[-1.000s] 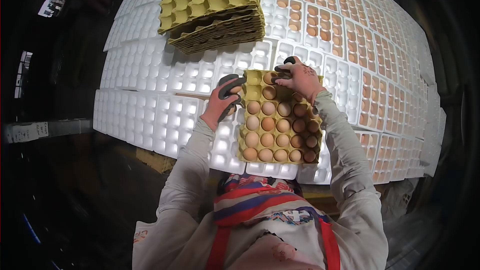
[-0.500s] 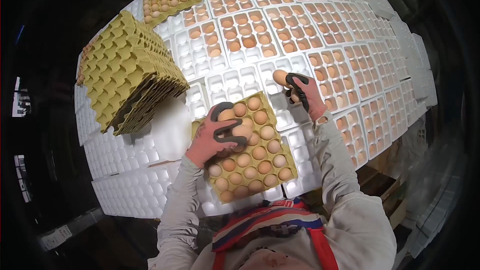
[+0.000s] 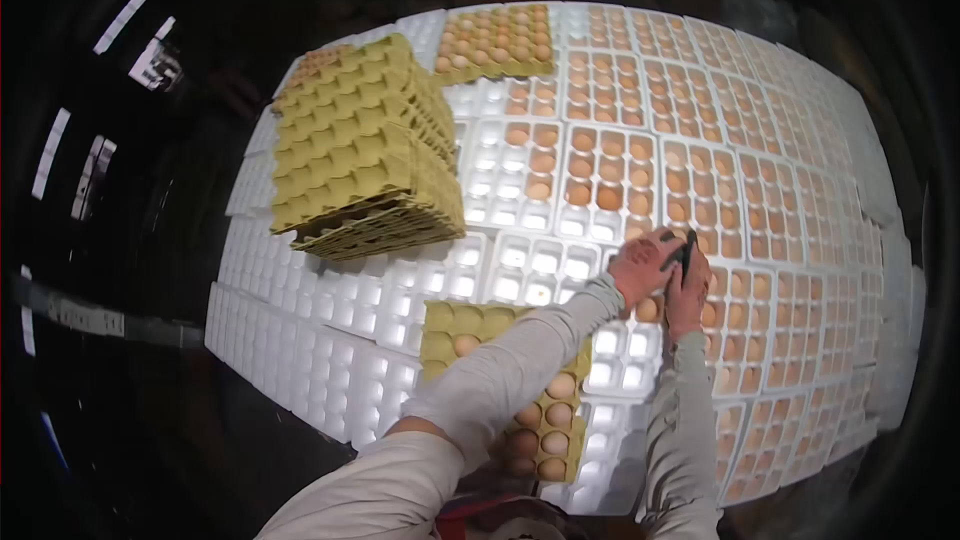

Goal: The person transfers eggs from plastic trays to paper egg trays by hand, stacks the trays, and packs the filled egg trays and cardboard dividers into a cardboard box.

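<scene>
My left hand [image 3: 643,266], in a pink glove with dark fingertips, reaches across to a white molded egg tray [image 3: 625,355]. Against it is my right hand [image 3: 689,285], gloved alike, its fingers pointing away from me. Both hands look closed, and what lies under their fingers is hidden. One brown egg [image 3: 648,310] shows just below the hands in the white tray, whose nearer cups are vacant. Under my left forearm lies a yellow pulp egg tray [image 3: 447,318]; its far rows are mostly bare, and several eggs [image 3: 557,414] sit in its nearer right part.
A tall stack of yellow pulp trays [image 3: 340,145] stands at the left. Behind it lies another pulp tray full of eggs [image 3: 495,38]. White trays holding brown eggs [image 3: 690,180] cover the right and far side. Unfilled white trays [image 3: 300,340] line the left.
My left hand has left the pulp tray and moved right to meet my right hand at the white tray. Far rows of the pulp tray now show bare cups. The view has shifted.
</scene>
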{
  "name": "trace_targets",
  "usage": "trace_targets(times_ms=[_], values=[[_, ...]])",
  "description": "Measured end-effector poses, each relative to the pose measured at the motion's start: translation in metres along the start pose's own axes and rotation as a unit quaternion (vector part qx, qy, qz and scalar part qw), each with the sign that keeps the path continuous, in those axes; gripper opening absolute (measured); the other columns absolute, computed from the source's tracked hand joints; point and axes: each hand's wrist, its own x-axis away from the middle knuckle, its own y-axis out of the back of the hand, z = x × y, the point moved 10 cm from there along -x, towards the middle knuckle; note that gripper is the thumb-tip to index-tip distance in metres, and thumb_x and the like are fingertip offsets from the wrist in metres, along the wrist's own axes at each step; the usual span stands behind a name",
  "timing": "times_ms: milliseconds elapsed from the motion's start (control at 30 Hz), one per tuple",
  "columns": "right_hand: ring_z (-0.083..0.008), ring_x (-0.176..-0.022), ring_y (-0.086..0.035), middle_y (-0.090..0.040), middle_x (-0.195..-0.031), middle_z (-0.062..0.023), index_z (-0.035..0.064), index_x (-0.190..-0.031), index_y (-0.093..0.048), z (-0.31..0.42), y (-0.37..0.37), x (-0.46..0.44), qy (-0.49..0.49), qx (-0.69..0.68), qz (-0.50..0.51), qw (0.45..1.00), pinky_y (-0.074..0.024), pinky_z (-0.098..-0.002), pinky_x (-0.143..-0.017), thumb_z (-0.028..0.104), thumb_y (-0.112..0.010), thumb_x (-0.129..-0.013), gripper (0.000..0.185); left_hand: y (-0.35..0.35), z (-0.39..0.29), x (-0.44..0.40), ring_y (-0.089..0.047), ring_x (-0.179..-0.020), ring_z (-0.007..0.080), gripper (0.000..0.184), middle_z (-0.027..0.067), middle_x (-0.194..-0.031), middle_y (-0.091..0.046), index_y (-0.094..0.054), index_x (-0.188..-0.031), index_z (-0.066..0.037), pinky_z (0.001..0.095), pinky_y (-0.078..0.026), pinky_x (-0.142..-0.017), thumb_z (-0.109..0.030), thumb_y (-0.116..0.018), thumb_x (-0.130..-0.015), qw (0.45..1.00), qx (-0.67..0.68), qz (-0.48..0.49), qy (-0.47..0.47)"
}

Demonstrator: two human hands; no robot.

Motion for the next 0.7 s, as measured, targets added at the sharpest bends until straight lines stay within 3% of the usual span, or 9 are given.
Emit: trace_targets(times_ms=[100,133,167,233,333,400,433,500,700], values=[[-0.0308,-0.122,-0.046,-0.046,-0.136,-0.0196,-0.0041,-0.139,-0.034,-0.042,0.002,0.024,-0.165,-0.344,-0.104,0.918,-0.0378,-0.0382,-0.101,0.02,-0.044,-0.099,0.048,-0.08,0.018,0.003,-0.039,-0.123,0.0326,0.052,0.0109,-0.136,-0.042,-0.039,-0.138,-0.013,0.0481,-0.033,-0.1,-0.018,-0.05,-0.086,0.97,-0.161,0.178,0.047],[-0.0312,-0.124,-0.045,-0.042,-0.139,-0.02,-0.0032,-0.142,-0.029,-0.018,0.033,0.022,-0.148,-0.236,-0.115,0.954,-0.0379,-0.0376,-0.102,0.021,-0.04,-0.1,0.049,-0.142,0.046,0.011,-0.04,-0.119,0.0347,0.058,0.0109,-0.136,-0.041,-0.041,-0.136,-0.012,0.0501,-0.032,-0.1,-0.019,-0.055,-0.081,0.98,-0.173,0.055,-0.076],[-0.027,-0.129,-0.042,-0.042,-0.141,-0.0159,-0.0018,-0.141,-0.034,0.004,0.044,0.019,-0.123,-0.35,-0.103,0.923,-0.0368,-0.0404,-0.103,0.016,-0.037,-0.101,0.044,-0.068,-0.011,0.019,-0.04,-0.121,0.0344,0.065,0.0117,-0.135,-0.041,-0.042,-0.135,-0.013,0.0501,-0.031,-0.101,-0.019,-0.062,-0.074,0.977,-0.127,0.161,-0.061],[-0.0315,-0.125,-0.045,-0.047,-0.136,-0.0162,0.0007,-0.136,-0.043,-0.006,0.034,0.035,-0.155,-0.375,0.004,0.914,-0.0359,-0.0406,-0.103,0.016,-0.053,-0.093,0.046,-0.043,-0.005,0.034,-0.04,-0.123,0.0343,0.067,0.0136,-0.134,-0.042,-0.044,-0.134,-0.012,0.0499,-0.029,-0.103,-0.023,-0.067,-0.072,0.986,-0.138,-0.046,-0.079],[-0.0257,-0.114,-0.054,-0.057,-0.124,-0.017,-0.0043,-0.129,-0.05,0.12,0.045,0.055,-0.116,-0.294,0.151,0.937,-0.0434,-0.0349,-0.096,0.012,-0.053,-0.094,0.039,0.082,0.01,0.077,-0.045,-0.12,0.03,0.06,0.0133,-0.127,-0.05,-0.048,-0.131,-0.01,0.0449,-0.032,-0.101,-0.031,-0.065,-0.077,0.998,-0.029,-0.021,0.048],[-0.0268,-0.109,-0.056,-0.058,-0.12,-0.0175,-0.0034,-0.121,-0.056,0.184,0.017,0.07,0.156,-0.174,0.242,0.942,-0.0449,-0.0355,-0.092,0.006,-0.061,-0.086,0.036,0.141,0.017,0.138,-0.049,-0.114,0.0267,0.051,0.011,-0.117,-0.056,-0.054,-0.124,-0.01,0.0401,-0.037,-0.096,-0.032,-0.063,-0.079,0.989,-0.128,-0.02,0.064],[-0.036,-0.114,-0.05,-0.052,-0.126,-0.0167,0.0043,-0.123,-0.056,0.183,-0.008,0.086,0.095,-0.187,0.297,0.931,-0.0395,-0.0394,-0.098,0.016,-0.069,-0.077,0.049,0.154,0.026,0.164,-0.051,-0.11,0.0254,0.045,0.0096,-0.111,-0.058,-0.058,-0.119,-0.01,0.0379,-0.038,-0.094,-0.031,-0.061,-0.079,0.976,-0.209,-0.029,0.061],[-0.0363,-0.103,-0.052,-0.055,-0.118,-0.0173,0.0057,-0.11,-0.062,0.249,-0.011,0.098,0.339,0.014,0.27,0.901,-0.0439,-0.0394,-0.09,0.017,-0.076,-0.063,0.05,0.096,0.089,0.207,-0.041,-0.122,0.0325,0.052,0.0149,-0.129,-0.047,-0.055,-0.121,-0.007,0.0493,-0.03,-0.102,-0.037,-0.062,-0.08,0.964,-0.218,0.105,0.111],[-0.031,-0.095,-0.057,-0.065,-0.098,-0.0097,0.0086,-0.102,-0.065,0.245,-0.051,0.08,0.322,0.012,0.339,0.884,-0.0424,-0.0427,-0.087,0.02,-0.073,-0.064,0.04,0.131,0.031,0.222,-0.041,-0.124,0.036,0.037,0.018,-0.127,-0.05,-0.057,-0.116,-0.007,0.0547,-0.028,-0.105,-0.026,-0.05,-0.085,0.943,-0.304,0.118,0.068]])
